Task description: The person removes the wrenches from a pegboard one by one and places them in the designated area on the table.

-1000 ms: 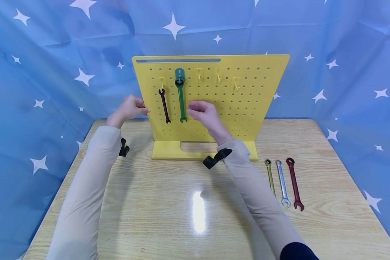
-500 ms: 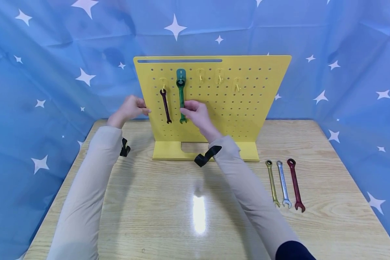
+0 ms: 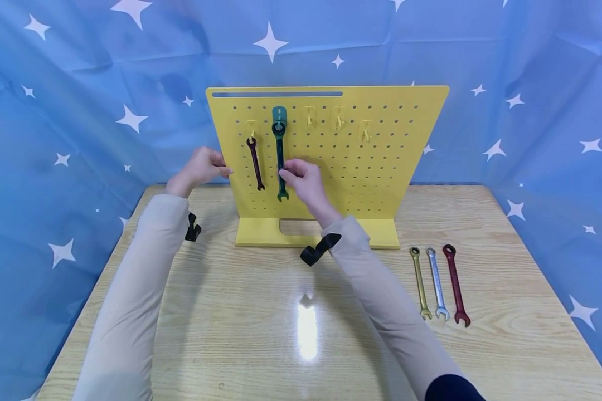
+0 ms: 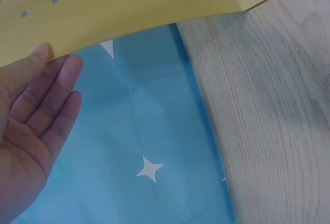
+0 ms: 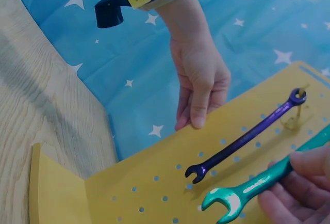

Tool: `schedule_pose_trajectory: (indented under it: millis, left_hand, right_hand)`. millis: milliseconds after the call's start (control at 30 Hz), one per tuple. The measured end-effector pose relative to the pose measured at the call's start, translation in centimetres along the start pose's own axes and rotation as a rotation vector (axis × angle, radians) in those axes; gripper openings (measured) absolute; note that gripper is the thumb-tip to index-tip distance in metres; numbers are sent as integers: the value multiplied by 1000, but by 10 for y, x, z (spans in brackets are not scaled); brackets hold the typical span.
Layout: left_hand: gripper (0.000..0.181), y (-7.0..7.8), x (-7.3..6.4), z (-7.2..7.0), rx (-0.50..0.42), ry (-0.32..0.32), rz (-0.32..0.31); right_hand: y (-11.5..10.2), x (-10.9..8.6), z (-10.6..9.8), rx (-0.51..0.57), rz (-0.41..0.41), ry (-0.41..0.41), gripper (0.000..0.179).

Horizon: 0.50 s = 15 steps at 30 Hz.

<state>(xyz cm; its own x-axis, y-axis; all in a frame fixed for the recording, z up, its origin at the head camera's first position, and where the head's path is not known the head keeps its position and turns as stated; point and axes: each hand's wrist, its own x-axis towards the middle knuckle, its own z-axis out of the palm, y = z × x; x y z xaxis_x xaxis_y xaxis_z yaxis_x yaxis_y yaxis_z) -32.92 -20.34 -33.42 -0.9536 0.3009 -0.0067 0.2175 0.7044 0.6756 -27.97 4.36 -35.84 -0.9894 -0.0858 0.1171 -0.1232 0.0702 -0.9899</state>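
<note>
A yellow pegboard (image 3: 371, 96) stands upright on the table. At its left edge my left hand (image 3: 197, 168) pinches the board, the thumb on the front and the fingers behind, as the left wrist view shows of the same hand (image 4: 31, 115). My right hand (image 3: 306, 179) holds the green wrench (image 3: 280, 153) by its lower shank between thumb and fingers. The ring end of that wrench is at the teal hook (image 3: 279, 113). In the right wrist view its open end (image 5: 227, 203) is tilted out from the board. A dark purple wrench (image 3: 255, 163) hangs on a hook to the left.
Three yellow hooks, among them the rightmost hook (image 3: 365, 133), line the upper board. On the table's right lie a gold wrench (image 3: 420, 284), a silver wrench (image 3: 437, 284) and a red wrench (image 3: 455, 284). A starred blue cloth (image 3: 532, 145) surrounds the table.
My right hand has moved left and gripped the green wrench, whose open end has come lower and away from the board. The left hand has stayed at the board's edge.
</note>
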Motion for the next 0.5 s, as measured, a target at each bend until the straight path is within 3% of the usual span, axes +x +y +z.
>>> schedule_pose_trajectory:
  millis: [500]
  left_hand:
    - [15, -1, 1, 0, 14, 2, -7]
  right_hand:
    - [-8, -21, -3, 17, -42, -43, 17]
